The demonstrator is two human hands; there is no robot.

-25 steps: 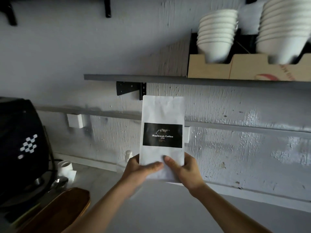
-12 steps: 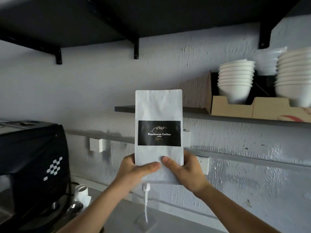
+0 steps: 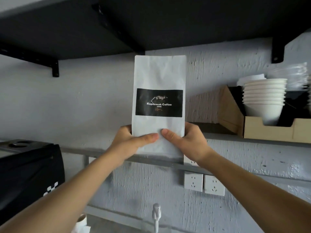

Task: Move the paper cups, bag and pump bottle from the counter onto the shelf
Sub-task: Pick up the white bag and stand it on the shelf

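A white coffee bag (image 3: 159, 74) with a black label is held upright in front of the wall, its bottom at about the level of the grey shelf (image 3: 235, 137). My left hand (image 3: 131, 140) and my right hand (image 3: 186, 140) both grip its lower part, thumbs on the front. A stack of white paper cups (image 3: 264, 98) sits in a cardboard holder (image 3: 269, 130) on the shelf at right. The white pump head of a bottle (image 3: 156, 211) shows low in the middle, its body mostly out of view.
A dark upper shelf (image 3: 151, 22) on black brackets overhangs the bag. A black coffee machine (image 3: 28, 172) stands at left. Wall sockets (image 3: 203, 183) sit under a grey rail. A white cup (image 3: 80, 224) peeks in at the bottom left.
Both hands have raised the bag from low over the counter up to shelf height. My view has tilted upward, bringing the dark upper shelf into sight.
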